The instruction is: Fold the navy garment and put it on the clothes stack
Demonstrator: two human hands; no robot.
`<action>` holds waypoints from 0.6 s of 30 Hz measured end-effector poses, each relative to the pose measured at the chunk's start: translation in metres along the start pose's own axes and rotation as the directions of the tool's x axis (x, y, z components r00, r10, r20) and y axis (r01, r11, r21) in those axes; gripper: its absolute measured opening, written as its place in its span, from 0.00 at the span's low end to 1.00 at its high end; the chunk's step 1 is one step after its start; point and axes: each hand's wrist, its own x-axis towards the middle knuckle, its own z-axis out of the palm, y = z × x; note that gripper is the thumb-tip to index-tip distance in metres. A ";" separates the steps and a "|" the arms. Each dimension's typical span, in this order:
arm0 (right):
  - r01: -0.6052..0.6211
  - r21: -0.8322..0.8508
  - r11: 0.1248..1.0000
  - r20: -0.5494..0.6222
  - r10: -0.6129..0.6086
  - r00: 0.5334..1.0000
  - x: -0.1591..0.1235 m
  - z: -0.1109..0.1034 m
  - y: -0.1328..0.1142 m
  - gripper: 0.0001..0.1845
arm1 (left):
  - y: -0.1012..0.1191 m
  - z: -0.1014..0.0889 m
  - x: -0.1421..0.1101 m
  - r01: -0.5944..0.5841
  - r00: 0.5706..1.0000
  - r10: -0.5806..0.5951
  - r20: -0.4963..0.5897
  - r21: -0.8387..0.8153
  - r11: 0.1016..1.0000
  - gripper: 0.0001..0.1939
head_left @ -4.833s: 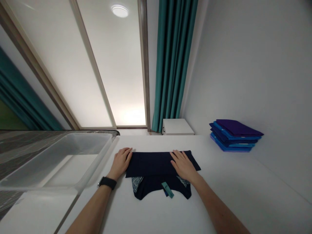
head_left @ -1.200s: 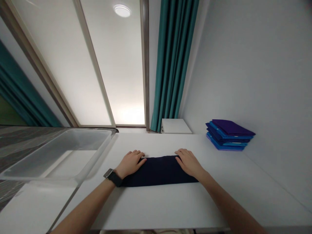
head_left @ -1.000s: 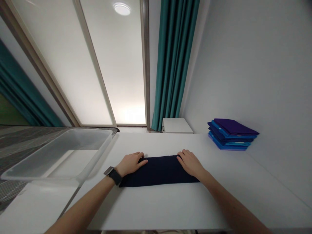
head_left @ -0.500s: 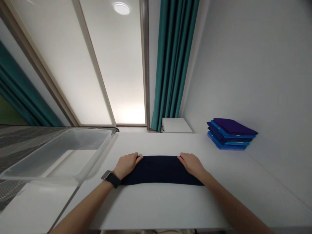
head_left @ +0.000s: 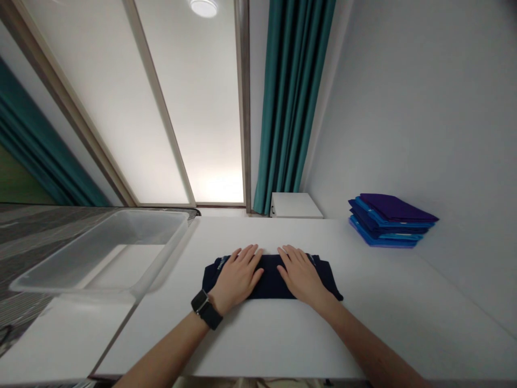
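Observation:
A dark navy garment (head_left: 270,284), folded into a narrow band, lies on the white table (head_left: 283,339) in front of me. My left hand (head_left: 238,276), with a black watch on its wrist, lies flat on the band's middle left, fingers stretched out. My right hand (head_left: 299,274) lies flat right beside it on the middle right, fingers spread. Both palms press down on the cloth and neither grips it. The band's two ends stick out past the hands.
A clear plastic tub (head_left: 109,250) stands on the table's left side. A stack of folded blue and purple cloths (head_left: 390,220) sits at the back right by the wall. A small white cabinet (head_left: 294,205) and teal curtains (head_left: 288,102) are behind the table.
Earlier the garment was wider with a patterned lining showing; it is now a narrow band. In the last half second both hands slid from the band's ends to its middle.

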 end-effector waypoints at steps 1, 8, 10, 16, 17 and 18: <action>-0.004 0.019 1.000 0.014 0.004 1.000 -0.001 0.004 -0.005 0.25 | 0.008 0.005 0.001 -0.013 1.000 0.013 0.004 -0.028 1.000 0.24; -0.015 0.076 0.997 0.064 0.010 0.998 -0.003 0.013 -0.009 0.28 | 0.025 0.027 0.002 0.037 0.999 -0.034 0.030 -0.100 0.994 0.26; -0.022 0.077 0.997 0.071 0.016 0.997 -0.003 0.012 -0.009 0.28 | 0.024 0.026 0.001 0.043 0.999 -0.040 0.030 -0.102 0.994 0.27; -0.082 0.069 0.994 0.062 0.078 0.995 -0.002 0.017 -0.005 0.28 | 0.024 0.026 0.001 0.072 0.997 -0.070 0.025 -0.102 0.992 0.27; -0.098 0.063 0.993 0.056 0.095 0.994 -0.002 0.018 -0.002 0.28 | 0.024 0.026 0.001 0.078 0.997 -0.076 0.026 -0.102 0.992 0.27; -0.115 0.058 0.992 0.050 0.112 0.992 -0.002 0.020 0.000 0.28 | 0.024 0.027 0.001 0.084 0.996 -0.082 0.025 -0.102 0.991 0.27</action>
